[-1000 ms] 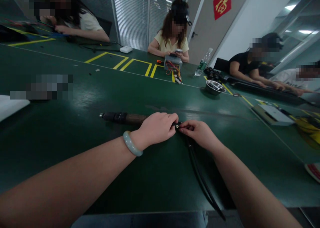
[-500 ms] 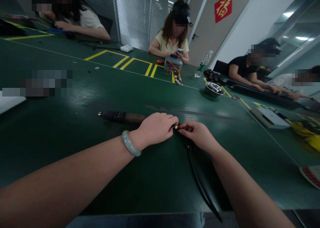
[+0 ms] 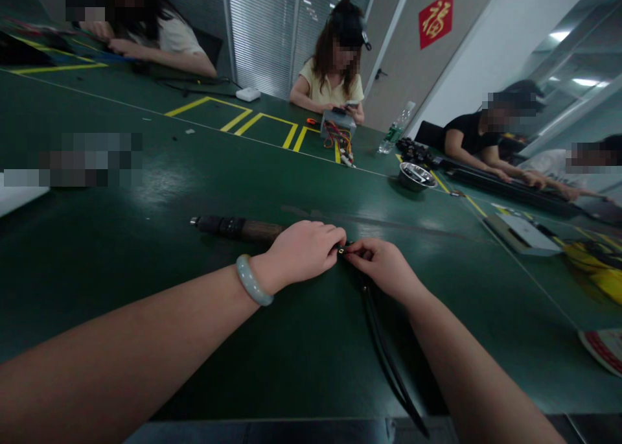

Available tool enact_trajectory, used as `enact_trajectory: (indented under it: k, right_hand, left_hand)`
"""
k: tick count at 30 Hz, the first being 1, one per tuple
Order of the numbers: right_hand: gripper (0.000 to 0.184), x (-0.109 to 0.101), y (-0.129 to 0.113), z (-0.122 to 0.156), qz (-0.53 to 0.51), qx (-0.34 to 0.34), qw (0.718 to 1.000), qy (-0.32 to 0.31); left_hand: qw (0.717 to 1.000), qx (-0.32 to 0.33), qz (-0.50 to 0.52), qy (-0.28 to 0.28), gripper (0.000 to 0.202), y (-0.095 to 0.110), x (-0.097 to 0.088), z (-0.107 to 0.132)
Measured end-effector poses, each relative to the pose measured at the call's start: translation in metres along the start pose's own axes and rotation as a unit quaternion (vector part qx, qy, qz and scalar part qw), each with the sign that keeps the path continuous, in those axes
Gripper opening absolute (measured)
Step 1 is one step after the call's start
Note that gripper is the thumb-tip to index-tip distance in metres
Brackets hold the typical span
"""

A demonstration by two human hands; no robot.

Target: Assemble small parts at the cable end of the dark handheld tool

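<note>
A dark, slim electric screwdriver lies on the green tabletop with its metal tip pointing left. My left hand, a pale bracelet at its wrist, is closed over the rear end and hides it. Close beside it, my right hand is closed in a pinch. At its fingertips is a small connector-like piece with a brassy glint; its exact shape is too small to tell. Below the right hand, a black cable runs in a double strand over the table's front edge.
Beyond lie a metal bowl, a plastic bottle and a grey box with coloured wires. On the right are a flat pale box and a round red-and-white rim. Several people sit around the table.
Both hands keep almost the same pose at the screwdriver's rear end. The glinting piece between them has shifted very slightly down and left. The view has tilted a little.
</note>
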State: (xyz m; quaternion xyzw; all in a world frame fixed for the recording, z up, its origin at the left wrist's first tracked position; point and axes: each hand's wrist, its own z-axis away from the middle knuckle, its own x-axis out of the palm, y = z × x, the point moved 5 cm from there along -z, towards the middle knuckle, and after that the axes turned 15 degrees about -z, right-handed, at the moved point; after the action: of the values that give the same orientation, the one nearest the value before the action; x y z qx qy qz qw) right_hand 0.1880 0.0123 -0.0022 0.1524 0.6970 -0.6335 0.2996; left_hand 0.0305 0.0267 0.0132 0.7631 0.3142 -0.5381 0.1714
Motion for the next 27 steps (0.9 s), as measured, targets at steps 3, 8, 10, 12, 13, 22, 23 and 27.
enact_trajectory:
  k: [3, 8, 10, 12, 13, 22, 23, 27]
  right_hand:
    - [0.014, 0.001, -0.0023, 0.0003, 0.012, -0.007, 1.0, 0.008]
    - [0.014, 0.0013, -0.002, 0.0007, 0.019, -0.014, 1.0, 0.011]
    - [0.015, 0.0012, -0.0011, 0.0009, 0.015, -0.013, 1.0, 0.008]
    - [0.015, 0.0009, -0.0007, 0.0011, 0.011, -0.013, 1.0, 0.008]
    - [0.015, 0.0006, -0.0008, 0.0012, 0.009, -0.013, 1.0, 0.009]
    - [0.016, -0.0009, -0.0012, 0.0018, 0.006, -0.004, 1.0, 0.02]
    - [0.016, -0.0011, -0.0007, 0.0018, 0.006, -0.006, 1.0, 0.02]
    - [0.014, -0.0008, -0.0001, 0.0018, 0.016, -0.016, 1.0, 0.019]
  left_hand:
    - [1.0, 0.0, 0.003, 0.002, 0.016, 0.0005, -0.0015, -0.0002]
    - [1.0, 0.002, 0.004, 0.002, 0.016, 0.0005, -0.0016, -0.0002]
    - [1.0, 0.005, 0.006, 0.001, 0.016, 0.0005, -0.001, -0.0002]
    - [1.0, 0.008, 0.008, 0.002, 0.017, 0.0006, -0.0004, -0.0002]
    - [1.0, 0.007, 0.007, 0.003, 0.017, 0.0005, -0.0002, -0.0002]
    - [1.0, 0.001, -0.004, -0.002, 0.014, -0.0001, 0.0006, 0.0]
    - [1.0, 0.0, -0.004, -0.001, 0.015, -0.0001, 0.0003, 0.0]
    - [1.0, -0.005, -0.005, 0.002, 0.019, 0.0, -0.0008, 0.0004]
